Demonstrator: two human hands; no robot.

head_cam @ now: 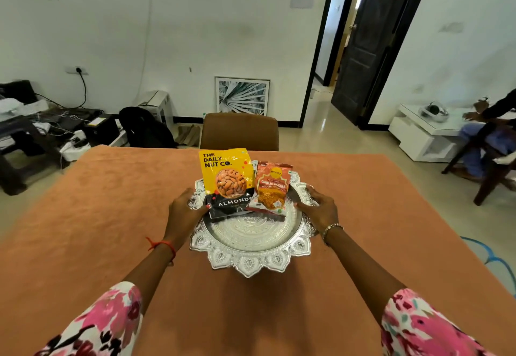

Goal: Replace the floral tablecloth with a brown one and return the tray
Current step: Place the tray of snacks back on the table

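A brown tablecloth (111, 216) covers the whole table. On it, near the middle, sits an ornate silver tray (251, 246) with a scalloped rim. A yellow almond packet (226, 177) and an orange garlic snack packet (272, 188) lean on the tray's far half. My left hand (185, 210) grips the tray's left rim, fingers curled over the edge. My right hand (318, 207) grips the right rim the same way. No floral tablecloth is in view.
A brown chair (240, 130) stands at the table's far side. Left of the table is a low dark desk with cables and boxes (42, 126). A seated person (485, 137) and a white cabinet (427, 132) are at the right. An open dark door (365, 48) is behind.
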